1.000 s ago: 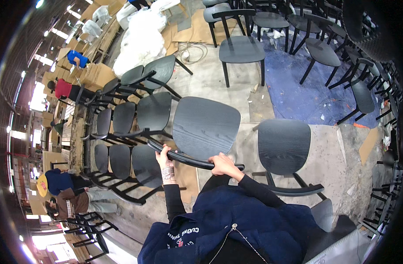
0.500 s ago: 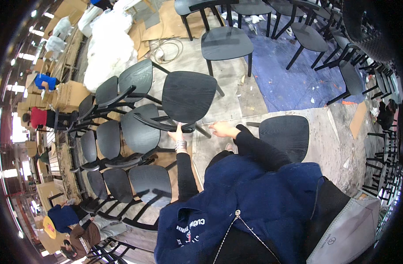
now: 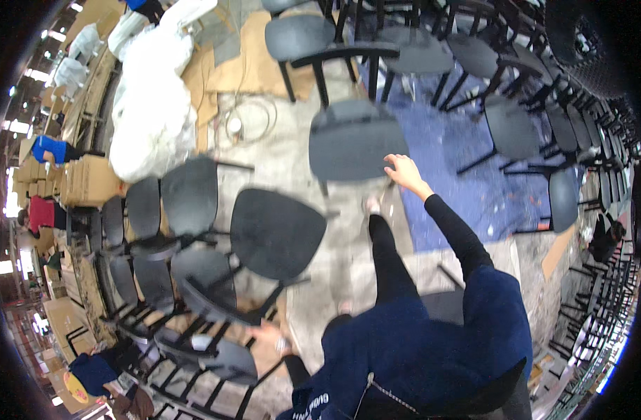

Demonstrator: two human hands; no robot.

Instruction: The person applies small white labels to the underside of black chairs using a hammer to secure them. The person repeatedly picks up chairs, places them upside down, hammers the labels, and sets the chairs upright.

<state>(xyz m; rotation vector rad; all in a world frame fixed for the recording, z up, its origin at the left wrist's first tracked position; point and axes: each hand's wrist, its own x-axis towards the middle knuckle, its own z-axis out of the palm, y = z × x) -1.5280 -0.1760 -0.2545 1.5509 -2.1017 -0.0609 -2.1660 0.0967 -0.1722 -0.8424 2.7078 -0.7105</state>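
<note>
My right hand (image 3: 403, 171) reaches forward and grips the near rim of a black chair (image 3: 352, 140) standing alone on the concrete floor. My left hand (image 3: 268, 336) trails low at my left side, fingers apart, just beside the curved backrest (image 3: 208, 302) of another black chair (image 3: 275, 231) at the end of a row; it holds nothing. My dark blue hooded top (image 3: 418, 350) fills the lower middle, and my black-trousered leg (image 3: 387, 259) steps forward between the two chairs.
A row of black chairs (image 3: 166, 210) runs down the left. More chairs (image 3: 509, 126) crowd the blue floor covering (image 3: 439, 175) ahead and right. White wrapped bundles (image 3: 152, 105), flat cardboard (image 3: 236, 63) and a cable coil (image 3: 247, 122) lie ahead left. People (image 3: 44, 210) work at far left.
Both hands held one chair's backrest and set it into the row. Now the left hand has let go, and the right has reached ahead to a different chair as I stepped forward.
</note>
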